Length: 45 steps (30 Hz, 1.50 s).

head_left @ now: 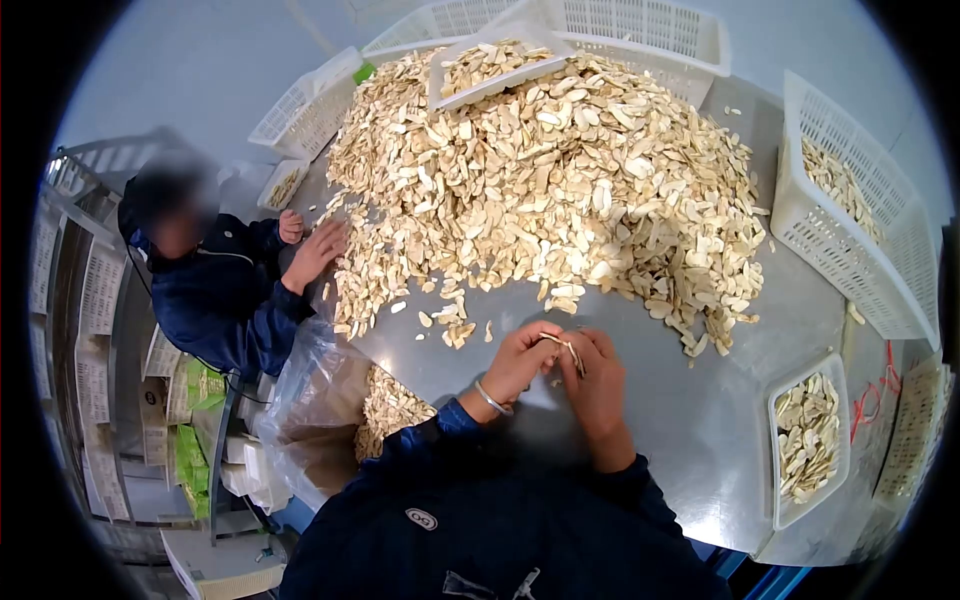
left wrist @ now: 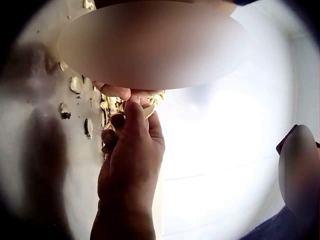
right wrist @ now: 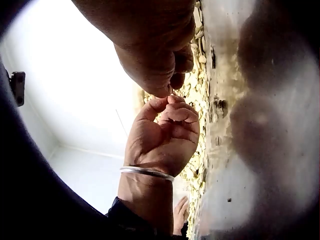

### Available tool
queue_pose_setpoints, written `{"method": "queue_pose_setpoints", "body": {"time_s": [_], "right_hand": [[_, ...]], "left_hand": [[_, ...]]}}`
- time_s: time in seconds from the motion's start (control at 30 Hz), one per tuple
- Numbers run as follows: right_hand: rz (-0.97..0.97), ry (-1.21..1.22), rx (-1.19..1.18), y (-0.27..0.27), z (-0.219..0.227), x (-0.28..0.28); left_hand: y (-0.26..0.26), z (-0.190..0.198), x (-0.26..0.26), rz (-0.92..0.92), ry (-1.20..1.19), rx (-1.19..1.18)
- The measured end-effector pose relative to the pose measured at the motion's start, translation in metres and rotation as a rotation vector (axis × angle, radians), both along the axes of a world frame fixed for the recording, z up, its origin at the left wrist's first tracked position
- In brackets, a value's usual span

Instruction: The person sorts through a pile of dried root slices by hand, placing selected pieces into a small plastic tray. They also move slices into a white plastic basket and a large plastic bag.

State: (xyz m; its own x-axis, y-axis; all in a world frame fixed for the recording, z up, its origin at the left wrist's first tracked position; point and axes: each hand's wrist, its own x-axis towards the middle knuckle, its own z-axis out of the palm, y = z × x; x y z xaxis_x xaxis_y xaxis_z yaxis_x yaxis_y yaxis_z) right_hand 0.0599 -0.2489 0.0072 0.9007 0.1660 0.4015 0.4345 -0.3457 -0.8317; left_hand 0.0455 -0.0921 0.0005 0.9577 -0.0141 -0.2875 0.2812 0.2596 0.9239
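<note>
Both hands meet over the metal table, in front of a large pile of pale dried slices [head_left: 540, 170]. My left hand [head_left: 515, 368], with a silver bangle, pinches one end of a thin slice [head_left: 574, 352]. The right hand [head_left: 597, 388] grips the same slice from the other side. In the left wrist view the right hand [left wrist: 131, 155] has its thumb against the slice [left wrist: 149, 111], and a blur covers much of the left hand. The right wrist view shows the left hand's [right wrist: 167, 132] curled fingers touching the right hand's [right wrist: 150, 55] fingertips.
White baskets [head_left: 850, 200] stand along the back and right edges. One tray [head_left: 480, 75] of slices rests on the pile, another [head_left: 776, 450] at the right. A person [head_left: 215, 270] in dark clothes reaches in from the left, beside a clear plastic bag [head_left: 320, 400].
</note>
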Motion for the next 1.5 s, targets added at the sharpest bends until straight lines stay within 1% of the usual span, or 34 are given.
{"method": "queue_pose_setpoints", "body": {"time_s": [0.13, 0.23, 0.3, 0.33, 0.4, 0.47, 0.5, 0.57, 0.63, 0.73, 0.83, 0.93, 1.0, 1.1, 1.13, 1.2, 1.3, 1.33, 1.4, 1.43, 1.5], "right_hand": [[0.006, 0.002, -0.024, 0.0, -0.004, 0.002], [-0.006, 0.026, 0.033, 0.001, 0.002, 0.002], [-0.023, 0.174, 0.092, 0.001, 0.004, 0.002], [-0.032, 0.247, 0.123, 0.001, 0.004, 0.003], [-0.047, 0.312, 0.189, 0.003, 0.0, 0.003], [-0.05, 0.355, 0.241, 0.006, -0.007, 0.003], [-0.047, 0.367, 0.261, 0.006, -0.01, 0.003], [-0.028, 0.4, 0.28, 0.006, -0.013, 0.003], [0.005, 0.442, 0.274, 0.004, -0.006, 0.004], [-0.026, 0.289, 0.164, 0.003, -0.005, 0.004], [0.004, 0.353, 0.133, 0.002, -0.001, 0.003], [-0.008, 0.255, 0.118, 0.004, -0.008, 0.003], [0.003, 0.228, 0.119, 0.003, -0.003, 0.002], [0.01, 0.137, 0.079, 0.003, -0.003, 0.004], [0.011, 0.099, 0.058, 0.003, -0.003, 0.005], [0.023, 0.102, 0.053, 0.002, -0.003, 0.005], [0.017, 0.101, 0.067, 0.005, -0.008, 0.003], [0.01, 0.101, 0.074, 0.006, -0.009, 0.003], [-0.049, 0.233, 0.152, 0.002, -0.008, 0.004], [-0.079, 0.299, 0.19, -0.002, -0.007, 0.005], [-0.135, 0.439, 0.273, -0.007, -0.005, 0.01]], "left_hand": [[0.0, 0.0, 0.001, 0.009, -0.02, 0.009], [-0.004, 0.001, 0.001, 0.039, -0.029, 0.01], [-0.006, 0.004, 0.001, 0.044, -0.038, 0.033], [-0.006, 0.003, 0.001, 0.018, -0.062, 0.027], [-0.006, 0.0, 0.002, -0.032, -0.111, 0.014], [-0.004, -0.004, 0.0, -0.023, -0.118, 0.021], [-0.004, 0.0, 0.0, -0.019, -0.122, 0.025], [-0.004, 0.01, 0.0, -0.002, -0.054, 0.069], [-0.002, 0.016, 0.0, -0.005, -0.031, 0.109], [0.002, 0.01, 0.001, -0.016, -0.055, 0.135], [0.001, 0.0, 0.001, 0.001, -0.059, 0.114], [0.0, 0.0, -0.001, 0.004, -0.088, 0.114], [-0.003, 0.006, -0.002, 0.021, -0.105, 0.133], [0.0, 0.011, -0.002, -0.038, -0.07, 0.226], [0.001, 0.006, -0.001, -0.032, -0.098, 0.204], [0.003, -0.006, -0.001, -0.02, -0.152, 0.163], [0.009, -0.011, -0.001, -0.005, -0.162, 0.254], [0.012, -0.01, -0.002, 0.032, -0.203, 0.365], [0.016, -0.007, -0.002, 0.105, -0.284, 0.586], [0.015, -0.001, -0.001, 0.184, -0.387, 0.663], [0.02, 0.0, -0.002, 0.198, -0.389, 0.701]]}}
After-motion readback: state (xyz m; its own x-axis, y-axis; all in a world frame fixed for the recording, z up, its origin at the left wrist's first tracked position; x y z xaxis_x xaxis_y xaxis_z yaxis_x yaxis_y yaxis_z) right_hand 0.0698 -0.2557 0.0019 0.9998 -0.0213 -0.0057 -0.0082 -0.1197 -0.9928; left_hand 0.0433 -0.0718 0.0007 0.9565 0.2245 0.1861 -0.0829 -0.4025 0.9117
